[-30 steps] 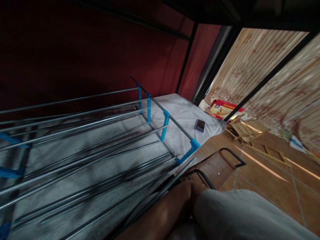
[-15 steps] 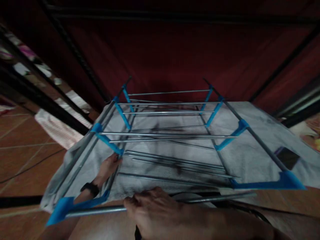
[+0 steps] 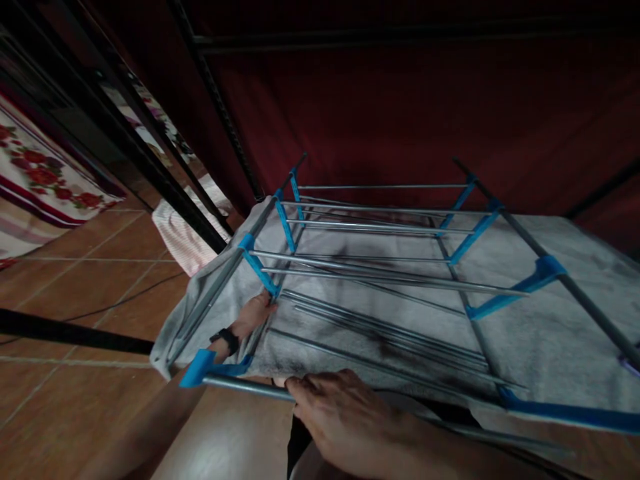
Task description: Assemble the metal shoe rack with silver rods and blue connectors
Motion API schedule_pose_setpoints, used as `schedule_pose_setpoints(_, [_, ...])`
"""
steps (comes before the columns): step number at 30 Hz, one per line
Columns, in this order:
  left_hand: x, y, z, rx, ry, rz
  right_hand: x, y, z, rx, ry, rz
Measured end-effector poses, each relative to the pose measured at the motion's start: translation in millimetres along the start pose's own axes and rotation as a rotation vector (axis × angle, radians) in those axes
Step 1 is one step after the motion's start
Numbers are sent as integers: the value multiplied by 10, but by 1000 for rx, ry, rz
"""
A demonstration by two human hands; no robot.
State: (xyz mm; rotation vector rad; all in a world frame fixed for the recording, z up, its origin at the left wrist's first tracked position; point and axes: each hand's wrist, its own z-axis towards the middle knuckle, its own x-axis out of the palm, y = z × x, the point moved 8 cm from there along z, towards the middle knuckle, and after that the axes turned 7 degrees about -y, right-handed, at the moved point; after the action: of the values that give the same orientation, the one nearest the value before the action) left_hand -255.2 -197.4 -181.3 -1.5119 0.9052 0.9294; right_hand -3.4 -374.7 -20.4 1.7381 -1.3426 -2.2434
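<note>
A metal-tube rack frame with blue plastic brackets (image 3: 515,290) lies before me on a grey cloth. My right hand (image 3: 340,407) is closed over the near metal tube (image 3: 250,387), which ends at left in a blue bracket (image 3: 200,368). My left hand (image 3: 255,313), with a black band on its wrist, reaches under that tube. Its fingers close round the lower left rail, by the foot of another blue bracket (image 3: 260,272). Several loose thin metal tubes (image 3: 385,327) lie on the cloth inside the frame. The undersides of both grips are hidden.
The grey cloth (image 3: 565,320) spreads under the frame. Behind it hangs a dark red curtain (image 3: 400,120) with black metal bars. To the left are a black post (image 3: 135,173), a striped cloth (image 3: 187,230), a flowered cloth (image 3: 45,173), a cable (image 3: 120,303) and tiled floor.
My view has turned left, so the frame appears farther right and more of the floor and the flowered cloth shows. Both hands keep their places on the frame.
</note>
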Motion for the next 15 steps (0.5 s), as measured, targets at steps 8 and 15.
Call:
schedule_pose_setpoints(8, [-120,-62,-63,-61,27,-361,-11,-124,110,142,74,519])
schedule_pose_setpoints(15, [-104,-83,-149,-106,-106,-243,502,-475,343,319,200,916])
